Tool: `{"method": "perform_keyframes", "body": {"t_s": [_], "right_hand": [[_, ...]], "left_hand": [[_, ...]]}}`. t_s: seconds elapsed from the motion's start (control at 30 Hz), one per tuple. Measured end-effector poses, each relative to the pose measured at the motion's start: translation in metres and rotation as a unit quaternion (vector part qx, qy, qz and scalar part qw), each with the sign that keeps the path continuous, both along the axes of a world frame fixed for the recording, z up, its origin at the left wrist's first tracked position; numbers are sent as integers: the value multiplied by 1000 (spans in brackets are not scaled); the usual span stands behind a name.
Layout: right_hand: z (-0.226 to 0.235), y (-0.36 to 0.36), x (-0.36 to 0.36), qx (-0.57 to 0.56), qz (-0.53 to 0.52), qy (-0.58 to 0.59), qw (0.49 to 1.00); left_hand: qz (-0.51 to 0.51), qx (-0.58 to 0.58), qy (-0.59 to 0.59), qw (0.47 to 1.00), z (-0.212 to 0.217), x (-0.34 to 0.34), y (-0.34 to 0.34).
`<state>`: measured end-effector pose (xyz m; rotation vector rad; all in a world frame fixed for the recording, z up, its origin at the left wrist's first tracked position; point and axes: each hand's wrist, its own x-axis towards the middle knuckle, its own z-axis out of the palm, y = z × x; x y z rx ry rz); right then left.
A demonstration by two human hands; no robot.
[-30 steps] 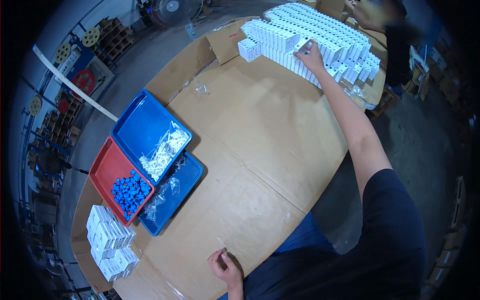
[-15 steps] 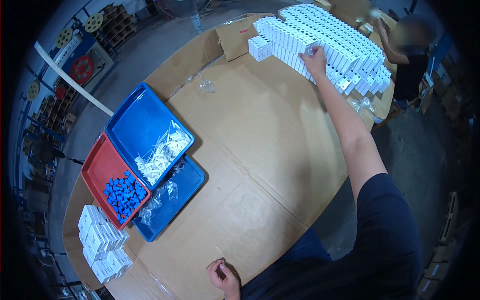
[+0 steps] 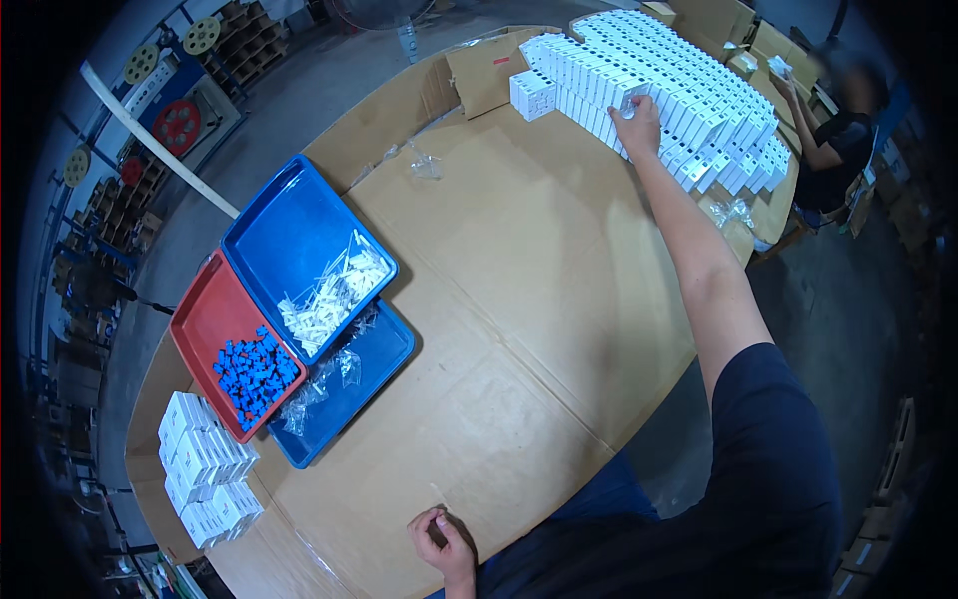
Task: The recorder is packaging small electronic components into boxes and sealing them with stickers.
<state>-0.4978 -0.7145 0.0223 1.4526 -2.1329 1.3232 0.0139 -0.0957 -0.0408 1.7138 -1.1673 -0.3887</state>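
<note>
My right hand (image 3: 640, 128) reaches to the far right, its thumb and fingers closed on a white rectangular unit (image 3: 628, 102) at the front edge of a large stack. The stack (image 3: 689, 80) is made of rows of the same white units with small dark openings. My fingers partly cover the one I grip. Near the table's front edge my left hand (image 3: 442, 544) rests on the cardboard (image 3: 479, 419), fingers curled in and nothing showing in them.
At the left, a blue tray (image 3: 284, 215) holds white slender parts, a red tray (image 3: 205, 309) blue small parts. A lower blue tray (image 3: 384, 349) has clear plastic bags. More white units (image 3: 205, 454) are piled below them. Another person (image 3: 848, 140) sits beyond the stack.
The view has shifted slightly, so the table's things sit a little differently in the picture. My right hand stays at the same place on the stack; the left stays curled. The other person's arms have moved.
</note>
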Motion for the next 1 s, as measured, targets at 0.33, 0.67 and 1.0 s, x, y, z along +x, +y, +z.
{"method": "perform_keyframes", "body": {"t_s": [0.33, 0.67, 1.0], "right_hand": [[-27, 46, 7, -70, 189, 18, 979], [-14, 373, 182, 224, 479, -197, 825], [-3, 472, 296, 334, 581, -132, 730]], "left_hand": [[18, -19, -56, 998, 3, 2, -7], [40, -57, -35, 997, 21, 11, 13], [77, -48, 49, 995, 34, 93, 37]]}}
